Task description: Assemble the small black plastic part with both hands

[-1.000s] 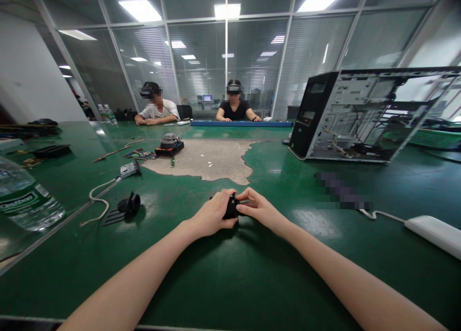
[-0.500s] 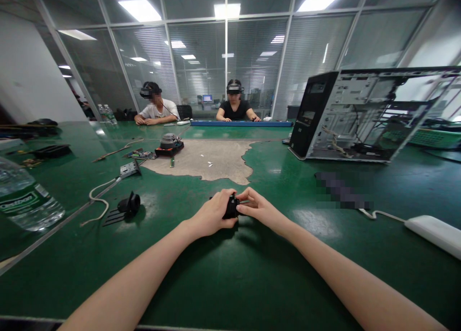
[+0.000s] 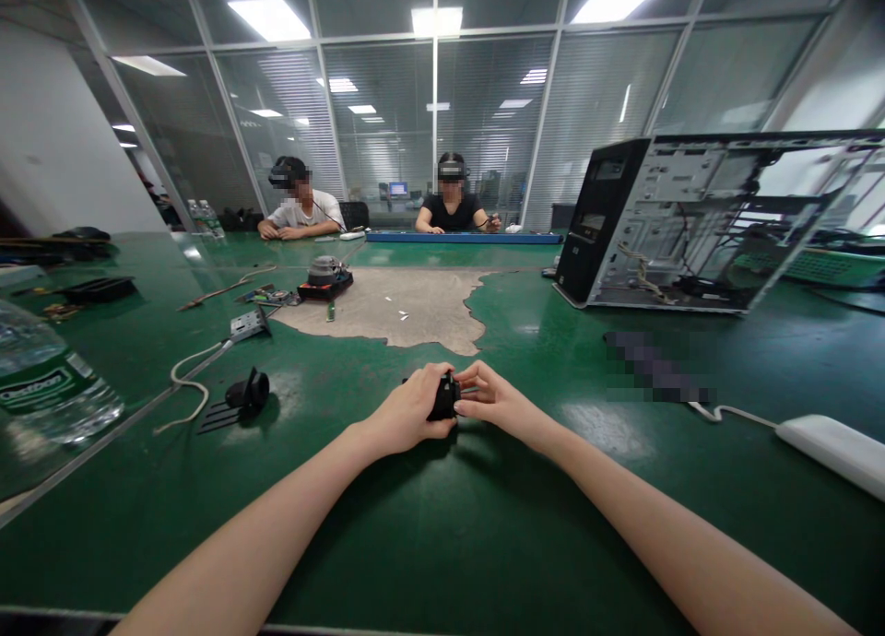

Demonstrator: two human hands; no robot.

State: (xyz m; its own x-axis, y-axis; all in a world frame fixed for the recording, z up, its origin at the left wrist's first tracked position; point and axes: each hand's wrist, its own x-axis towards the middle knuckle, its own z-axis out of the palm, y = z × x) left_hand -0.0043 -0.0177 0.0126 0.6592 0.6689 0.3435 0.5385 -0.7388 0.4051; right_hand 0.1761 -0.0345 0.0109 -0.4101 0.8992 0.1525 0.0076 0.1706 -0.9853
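Observation:
A small black part [image 3: 444, 398] is between my hands, low over the green table [image 3: 442, 535]. My left hand [image 3: 413, 406] wraps round it from the left, with thumb and fingers closed on it. From the right, the fingertips of my right hand [image 3: 494, 398] are at its edge, thumb below and fingers bent above. Much of the part is hidden by my fingers. Another black part with prongs [image 3: 247, 393] lies to the left, near a metal bracket [image 3: 249, 324].
An opened computer case [image 3: 691, 221] stands at the right. A water bottle [image 3: 52, 387] is at the left edge. A heatsink with fan [image 3: 326, 275] sits farther back. At the right lies a white power strip [image 3: 833, 447]. Two people sit across the table.
The fingers of my right hand have shifted slightly at the edge of the black part. My left hand has stayed in place. Across the table, one person's hand has risen a little.

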